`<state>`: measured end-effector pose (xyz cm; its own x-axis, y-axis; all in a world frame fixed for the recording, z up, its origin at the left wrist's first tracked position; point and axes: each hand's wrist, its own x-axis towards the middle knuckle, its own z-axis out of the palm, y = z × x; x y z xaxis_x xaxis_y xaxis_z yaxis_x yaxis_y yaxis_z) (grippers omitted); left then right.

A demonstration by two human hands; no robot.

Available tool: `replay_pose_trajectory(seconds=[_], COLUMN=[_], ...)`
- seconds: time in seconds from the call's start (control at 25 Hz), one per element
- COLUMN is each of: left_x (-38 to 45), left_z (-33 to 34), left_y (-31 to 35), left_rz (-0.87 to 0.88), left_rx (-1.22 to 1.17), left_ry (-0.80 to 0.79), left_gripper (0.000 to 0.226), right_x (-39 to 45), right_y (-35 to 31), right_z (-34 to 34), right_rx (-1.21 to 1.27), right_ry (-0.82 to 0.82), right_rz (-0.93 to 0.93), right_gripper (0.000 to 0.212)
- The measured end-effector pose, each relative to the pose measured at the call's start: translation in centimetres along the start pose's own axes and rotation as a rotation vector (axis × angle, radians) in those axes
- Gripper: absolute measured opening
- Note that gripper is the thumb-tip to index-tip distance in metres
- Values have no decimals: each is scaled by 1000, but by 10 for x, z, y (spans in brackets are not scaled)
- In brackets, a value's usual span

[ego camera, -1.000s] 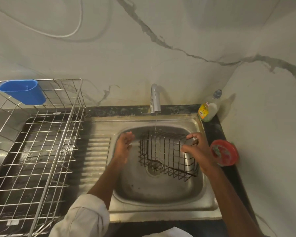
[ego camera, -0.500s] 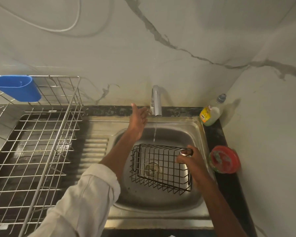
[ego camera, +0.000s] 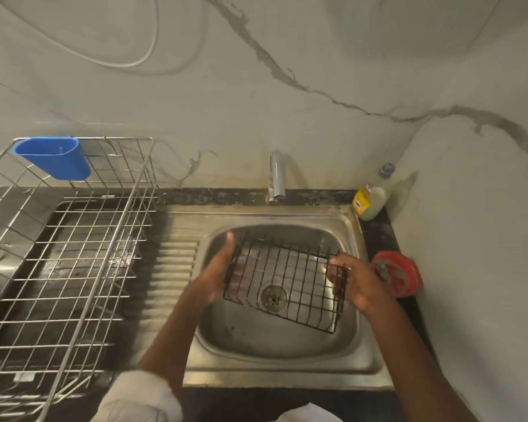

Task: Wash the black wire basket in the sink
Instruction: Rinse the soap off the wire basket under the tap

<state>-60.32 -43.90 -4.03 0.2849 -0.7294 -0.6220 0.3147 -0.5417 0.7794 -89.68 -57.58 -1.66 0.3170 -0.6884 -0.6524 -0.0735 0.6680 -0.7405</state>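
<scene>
The black wire basket (ego camera: 287,281) hangs tilted over the steel sink (ego camera: 275,339), above the drain. My left hand (ego camera: 215,277) holds its left side, thumb up along the rim and fingers behind the wires. My right hand (ego camera: 352,281) grips the right side, thumb over the top wire. No water runs from the tap (ego camera: 276,178) at the back of the sink.
A large steel dish rack (ego camera: 64,260) with a blue plastic cup (ego camera: 54,156) stands on the left drainboard. A dish soap bottle (ego camera: 371,197) and a round red tub (ego camera: 397,277) sit on the narrow counter to the right, close to the wall.
My left hand came back from the tap and took the basket's left side. The water stream has stopped. The basket is now held up with both hands.
</scene>
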Motion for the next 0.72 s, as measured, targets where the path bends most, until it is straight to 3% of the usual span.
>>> replay_pose_trajectory(seconds=[0.08,0.2,0.36,0.48,0.52,0.6,0.64,0.72], left_x=[-22,-42,-65,-77,-75,-69,-70,-76], left_z=[9,17,0,9,14,22,21,16], left_y=[-14,-14,23,33,27,6,-4,-7], left_rz=[-43,46,264,394,335,134,103,229], left_rx=[-58,-45,-150,-197,-139,-65,-55,-20], left_ry=[-8,49,103,180,200,225,251,277], left_gripper=[92,90,58,46,47,63,71,72], right_x=[0,-14,-51,-77,-83,-82,-79,-83], right_y=[-2,-10,-33,-16,-3,24,37,44], right_z=[5,12,8,34,46,60,61,61], right_rx=[8,-81,-148,-249,-206,-118,-98,-101], right_ry=[16,23,-154,-28,29,102,135,182], right_rz=[9,-95,-301,-628,-684,-626,-626,-735], right_gripper=[26,36,66,50,36,13,12,22])
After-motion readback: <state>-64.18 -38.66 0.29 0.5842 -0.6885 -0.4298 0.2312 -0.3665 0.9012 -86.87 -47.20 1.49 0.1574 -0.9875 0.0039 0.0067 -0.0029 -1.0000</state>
